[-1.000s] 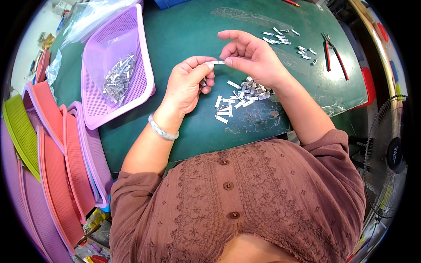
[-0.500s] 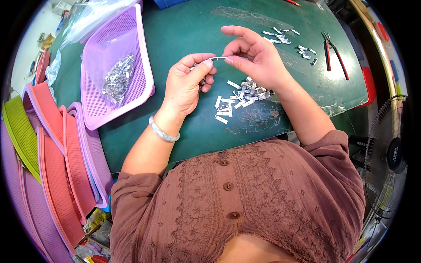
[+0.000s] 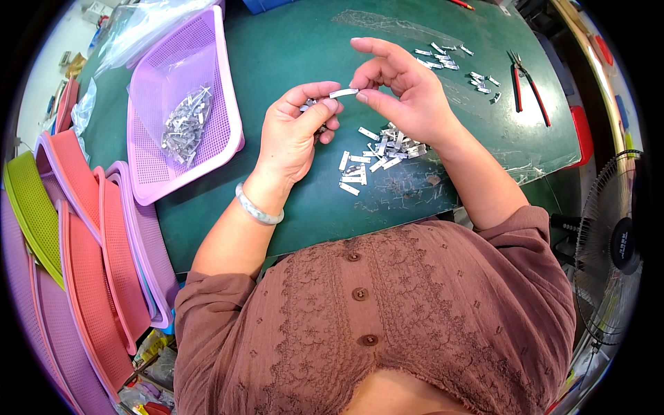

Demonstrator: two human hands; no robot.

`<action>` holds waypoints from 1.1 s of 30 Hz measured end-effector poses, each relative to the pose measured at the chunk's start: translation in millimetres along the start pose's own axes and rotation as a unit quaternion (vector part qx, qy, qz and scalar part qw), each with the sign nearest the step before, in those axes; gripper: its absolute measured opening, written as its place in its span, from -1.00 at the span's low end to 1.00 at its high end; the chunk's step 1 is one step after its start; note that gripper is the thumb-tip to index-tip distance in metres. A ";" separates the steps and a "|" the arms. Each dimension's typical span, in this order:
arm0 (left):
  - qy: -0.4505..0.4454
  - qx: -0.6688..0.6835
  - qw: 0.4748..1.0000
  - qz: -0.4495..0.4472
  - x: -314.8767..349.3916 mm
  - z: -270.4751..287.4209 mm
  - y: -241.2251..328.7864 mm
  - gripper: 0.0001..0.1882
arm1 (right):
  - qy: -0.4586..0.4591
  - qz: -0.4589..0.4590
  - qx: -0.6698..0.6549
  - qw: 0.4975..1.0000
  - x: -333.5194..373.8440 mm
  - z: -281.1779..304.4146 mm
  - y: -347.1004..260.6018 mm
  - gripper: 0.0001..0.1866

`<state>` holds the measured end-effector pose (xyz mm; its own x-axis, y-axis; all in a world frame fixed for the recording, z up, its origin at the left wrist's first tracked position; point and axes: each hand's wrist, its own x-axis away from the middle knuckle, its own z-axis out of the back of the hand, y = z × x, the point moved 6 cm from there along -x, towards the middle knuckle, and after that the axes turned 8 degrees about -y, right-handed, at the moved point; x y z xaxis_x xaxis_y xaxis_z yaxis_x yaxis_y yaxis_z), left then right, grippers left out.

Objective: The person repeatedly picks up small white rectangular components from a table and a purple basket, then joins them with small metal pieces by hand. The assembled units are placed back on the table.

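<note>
Between my two hands is a small flat silver metal strip (image 3: 344, 93). My left hand (image 3: 299, 124) pinches one end with thumb and forefinger, and more metal pieces show in its curled fingers. The other end sits between the thumb and forefinger of my right hand (image 3: 408, 93), whose other fingers are lifted and bent. Below the hands, a loose pile of similar metal pieces (image 3: 395, 144) lies on the green table (image 3: 304, 221), partly hidden behind my right wrist.
At left stands a purple perforated basket (image 3: 225, 104) holding a clear bag of metal pieces (image 3: 185, 128). Several metal pieces (image 3: 443, 59) lie scattered at the far right, near red-handled pliers (image 3: 529, 86). Stacked coloured baskets (image 3: 90, 290) stand at left; a fan (image 3: 612, 245) at right.
The metal strip has turned in my fingers, from showing its thin edge to showing its flat, bright face. Both hands have barely moved.
</note>
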<state>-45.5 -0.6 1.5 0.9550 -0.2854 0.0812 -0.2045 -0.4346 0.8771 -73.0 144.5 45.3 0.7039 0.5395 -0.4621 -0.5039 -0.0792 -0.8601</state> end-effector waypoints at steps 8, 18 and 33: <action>-0.015 0.010 1.000 -0.017 -0.9 -0.9 -1.2 -0.84 | -0.032 -0.021 0.048 0.998 1.6 -2.5 -3.4 -0.41; 0.011 0.201 0.978 0.057 -4.8 7.4 -8.1 -0.85 | -0.177 -0.129 0.181 0.959 4.9 -4.9 14.0 -0.46; -0.015 -0.178 0.976 0.126 -1.9 2.4 -8.5 -0.79 | -0.161 -0.163 0.187 0.955 6.7 -6.2 13.6 -0.48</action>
<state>-46.1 1.5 -7.3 0.8765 -0.3714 0.3062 -0.3390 -0.0247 0.9405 -72.1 141.9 29.1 0.6940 0.7188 -0.0411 -0.4700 0.4091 -0.7822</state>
